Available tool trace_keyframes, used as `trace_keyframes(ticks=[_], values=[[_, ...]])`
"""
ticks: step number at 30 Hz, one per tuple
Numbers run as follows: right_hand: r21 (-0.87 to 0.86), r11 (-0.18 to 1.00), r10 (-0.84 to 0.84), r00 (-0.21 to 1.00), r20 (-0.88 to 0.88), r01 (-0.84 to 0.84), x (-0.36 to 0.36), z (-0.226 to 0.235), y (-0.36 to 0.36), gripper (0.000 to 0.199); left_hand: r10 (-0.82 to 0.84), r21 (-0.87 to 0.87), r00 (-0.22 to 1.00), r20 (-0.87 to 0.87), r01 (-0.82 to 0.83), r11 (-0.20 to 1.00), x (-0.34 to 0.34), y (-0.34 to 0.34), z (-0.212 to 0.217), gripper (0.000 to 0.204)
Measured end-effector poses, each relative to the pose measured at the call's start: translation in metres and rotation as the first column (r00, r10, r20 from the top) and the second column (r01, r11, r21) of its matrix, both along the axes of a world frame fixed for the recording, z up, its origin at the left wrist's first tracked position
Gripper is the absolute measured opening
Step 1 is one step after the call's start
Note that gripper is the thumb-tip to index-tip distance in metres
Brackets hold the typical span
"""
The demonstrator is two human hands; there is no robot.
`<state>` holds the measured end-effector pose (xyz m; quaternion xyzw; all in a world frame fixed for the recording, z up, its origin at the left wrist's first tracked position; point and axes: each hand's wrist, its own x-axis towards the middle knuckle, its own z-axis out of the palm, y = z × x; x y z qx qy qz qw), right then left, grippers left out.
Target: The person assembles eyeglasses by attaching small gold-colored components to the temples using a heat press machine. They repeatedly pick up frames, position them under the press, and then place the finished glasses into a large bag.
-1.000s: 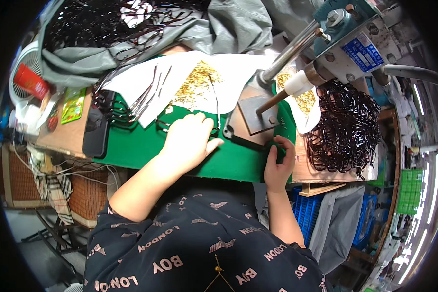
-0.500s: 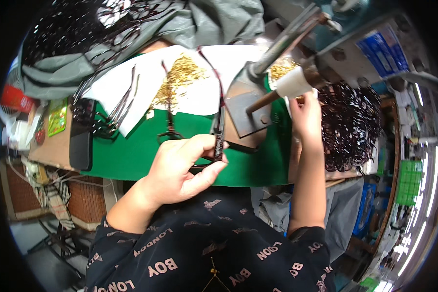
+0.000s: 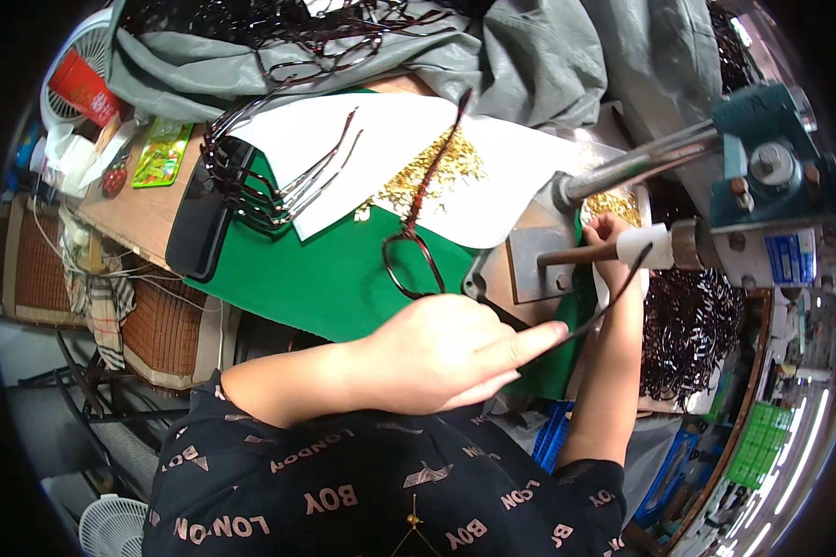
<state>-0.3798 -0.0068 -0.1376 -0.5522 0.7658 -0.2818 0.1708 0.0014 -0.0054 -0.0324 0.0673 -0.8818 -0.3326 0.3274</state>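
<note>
My left hand [image 3: 455, 353] is closed around a dark red eyeglass frame [image 3: 411, 234]. One rim shows beyond the knuckles, and one temple points away from me. The other temple runs out to the right past my fingertips, by the bench press. My right hand [image 3: 613, 243] is at a pile of small gold-coloured metal pieces [image 3: 613, 206], behind the press's rod [image 3: 576, 254]. Its thumb and fingers are pinched together; whatever is between them is too small to make out. The press's square metal plate [image 3: 534, 269] lies between my hands.
Gold pieces [image 3: 455, 165] lie on white paper [image 3: 293, 139] over a green mat [image 3: 334, 297]. Finished-looking dark frames [image 3: 251, 200] and a black phone [image 3: 195, 227] sit left. Many dark frames [image 3: 687, 334] are heaped right. Grey cloth [image 3: 539, 65] covers the back.
My left hand has turned and moved right, swinging the eyeglass frame so one temple points right. My right hand remains at the gold pieces. The whole view has shifted.
</note>
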Motion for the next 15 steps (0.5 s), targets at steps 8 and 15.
trace_keyframes(ticks=[8, 15], values=[[-0.264, 0.923, -0.318, 0.943, -0.104, 0.282, 0.073, 0.063, 0.044, 0.014, -0.033, 0.113, 0.992, -0.118, 0.046, 0.992, 0.005, 0.0, -0.008, 0.056], [-0.298, 0.907, -0.042, 0.771, 0.636, 0.296, 0.155, 0.103, 0.1, 0.005, -0.051, 0.439, 0.997, -0.055, 0.07, 0.896, 0.002, 0.0, 0.001, 0.06]])
